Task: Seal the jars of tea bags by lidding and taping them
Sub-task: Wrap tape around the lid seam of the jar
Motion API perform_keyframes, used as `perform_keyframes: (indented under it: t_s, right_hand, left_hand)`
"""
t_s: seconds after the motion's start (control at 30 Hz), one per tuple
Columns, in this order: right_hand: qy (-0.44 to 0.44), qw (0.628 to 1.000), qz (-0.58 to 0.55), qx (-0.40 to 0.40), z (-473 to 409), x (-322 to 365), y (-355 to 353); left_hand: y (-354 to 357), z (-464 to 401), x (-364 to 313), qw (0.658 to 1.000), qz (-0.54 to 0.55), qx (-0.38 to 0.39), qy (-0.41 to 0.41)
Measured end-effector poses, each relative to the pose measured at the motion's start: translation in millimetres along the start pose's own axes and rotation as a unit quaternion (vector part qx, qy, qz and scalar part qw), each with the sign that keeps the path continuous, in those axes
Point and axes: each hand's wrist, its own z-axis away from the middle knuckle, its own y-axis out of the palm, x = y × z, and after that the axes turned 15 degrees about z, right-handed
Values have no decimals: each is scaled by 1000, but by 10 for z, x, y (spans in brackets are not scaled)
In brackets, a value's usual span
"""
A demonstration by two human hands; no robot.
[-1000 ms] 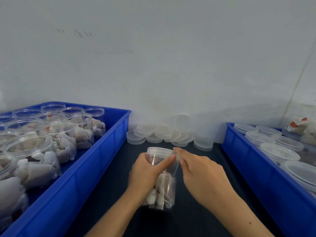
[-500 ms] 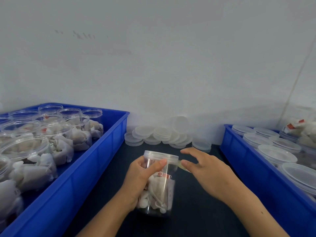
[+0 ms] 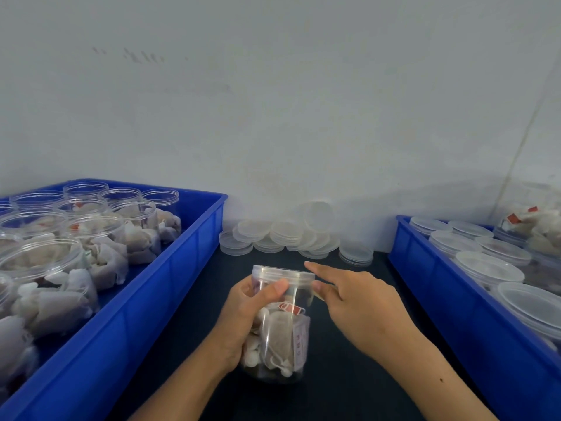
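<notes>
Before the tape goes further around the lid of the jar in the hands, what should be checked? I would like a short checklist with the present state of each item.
1. Lid sits on the jar: ok, it looks level on the rim.
2. Left hand holds the jar firmly: ok, fingers wrap the body, thumb just under the lid.
3. Right hand has the tape strip: ok, thumb and finger seem to pinch a pale strip at the lid's right edge.
4. Tape sticks flat along the lid seam: cannot tell, it is too clear to see.
5. Lid fully closed: cannot tell.
6. Tea bags clear of the rim: ok, they lie below it.
</notes>
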Motion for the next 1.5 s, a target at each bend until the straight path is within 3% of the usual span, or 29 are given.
perform_keyframes:
  t_s: [0.13, 0.27, 0.33, 0.37, 0.47, 0.57, 0.77, 1.0, 1.5]
  right_hand:
    - [-5, 1000, 13, -2, -6, 13, 41]
    - [9, 1000, -17, 7, -27, 11, 59]
    - [19, 999, -28, 7, -10, 25, 58]
    - [21, 999, -25, 4, -3, 34, 57]
    - [22, 1000, -4, -10, 8, 73, 73]
    - [26, 1000, 2, -10, 28, 97, 84]
    - [-25, 999, 26, -26, 44, 155, 61]
    - [19, 992, -89, 81, 22, 46, -75]
    - [28, 995, -71, 63, 9, -21, -13]
  left_hand:
    - [-32, -20, 18, 1000, -4, 14, 0]
    - [-12, -16, 29, 1000, -3, -20, 3]
    - [48, 0, 21, 995, -80, -40, 36]
    - [96, 14, 25, 983, -159, -66, 63]
    - [274, 65, 48, 896, -383, -161, 156]
    - [361, 65, 87, 877, -433, -158, 136]
    - [187, -12, -52, 925, -335, -175, 45]
    - [79, -22, -99, 966, -219, -132, 42]
    - [-13, -25, -112, 995, -91, -40, -31]
